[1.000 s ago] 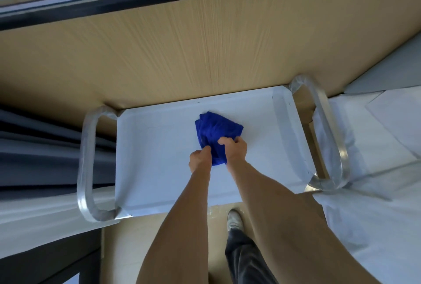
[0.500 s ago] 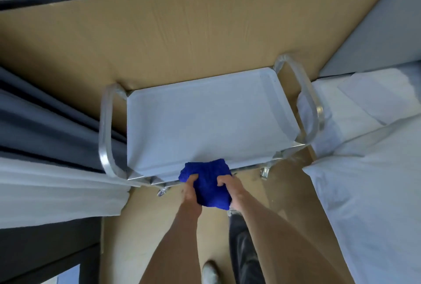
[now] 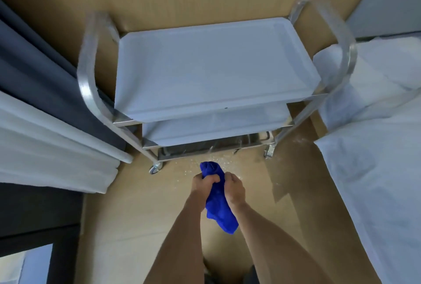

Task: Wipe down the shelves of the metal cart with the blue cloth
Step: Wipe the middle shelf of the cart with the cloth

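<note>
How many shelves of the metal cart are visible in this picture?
3: top shelf, middle shelf just under it, and bottom shelf near the floor, mostly covered by the two above.

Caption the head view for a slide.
Both hands, left hand and right hand, grip the blue cloth above the floor before the metal cart.

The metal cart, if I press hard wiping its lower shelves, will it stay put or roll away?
It will probably roll: the cart stands on small casters on a smooth floor. It looks fairly light, a thin frame with nothing visible on its shelves. Holding a side handle should steady it.
</note>
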A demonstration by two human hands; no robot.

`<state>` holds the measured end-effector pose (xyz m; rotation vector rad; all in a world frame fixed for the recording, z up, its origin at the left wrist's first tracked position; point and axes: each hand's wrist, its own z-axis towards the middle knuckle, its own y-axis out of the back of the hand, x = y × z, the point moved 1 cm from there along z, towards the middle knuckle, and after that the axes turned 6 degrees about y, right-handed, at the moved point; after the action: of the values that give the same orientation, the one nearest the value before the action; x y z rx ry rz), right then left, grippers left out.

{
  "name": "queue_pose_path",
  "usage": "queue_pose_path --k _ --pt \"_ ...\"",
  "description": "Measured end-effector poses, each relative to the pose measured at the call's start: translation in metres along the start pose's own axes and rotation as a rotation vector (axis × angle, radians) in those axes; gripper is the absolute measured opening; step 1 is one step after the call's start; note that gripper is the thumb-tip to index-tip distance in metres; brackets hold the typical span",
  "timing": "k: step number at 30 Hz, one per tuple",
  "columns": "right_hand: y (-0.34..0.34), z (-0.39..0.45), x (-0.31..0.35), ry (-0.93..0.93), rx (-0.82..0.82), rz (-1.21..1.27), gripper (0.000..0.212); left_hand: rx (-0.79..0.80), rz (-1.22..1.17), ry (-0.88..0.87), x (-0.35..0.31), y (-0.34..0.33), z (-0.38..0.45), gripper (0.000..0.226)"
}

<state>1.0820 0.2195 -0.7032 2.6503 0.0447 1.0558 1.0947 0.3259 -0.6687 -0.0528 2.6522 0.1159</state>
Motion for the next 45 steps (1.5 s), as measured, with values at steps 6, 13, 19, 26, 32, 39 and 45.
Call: queue_pose_path --k 6,13,19,26,32,39,45 --pt "-0.044 0.14 -0.097 0.084 -0.022 0.221 0.039 -0.036 0.096 -0.263 0.037 -0.037 0.14 0.009" --pt "-0.062 0.23 -0.143 0.212 -0.016 0.244 0.039 -0.011 0.118 -0.389 0.073 -0.058 0.23 0.021" --pt "-0.06 0.2 -0.151 0.243 0.007 0.164 0.045 -0.054 0.091 -0.456 0.088 -0.047 0.201 0.011" --pt "-0.037 0.185 -0.11 0.222 -0.13 0.301 0.072 0.051 0.03 -0.574 0.05 -0.071 0.17 0.01" --pt "0.027 0.192 -0.083 0.346 -0.397 0.258 0.045 0.038 -0.035 -0.556 0.031 -0.102 0.17 0.021" --pt "0.091 0.222 0.008 0.731 -0.778 0.037 0.036 0.156 -0.149 -0.64 -0.038 -0.167 0.168 0.021" --pt "0.131 0.295 0.055 0.52 -0.799 -0.503 0.052 -0.253 0.372 -0.814 -0.099 -0.203 0.204 0.05"
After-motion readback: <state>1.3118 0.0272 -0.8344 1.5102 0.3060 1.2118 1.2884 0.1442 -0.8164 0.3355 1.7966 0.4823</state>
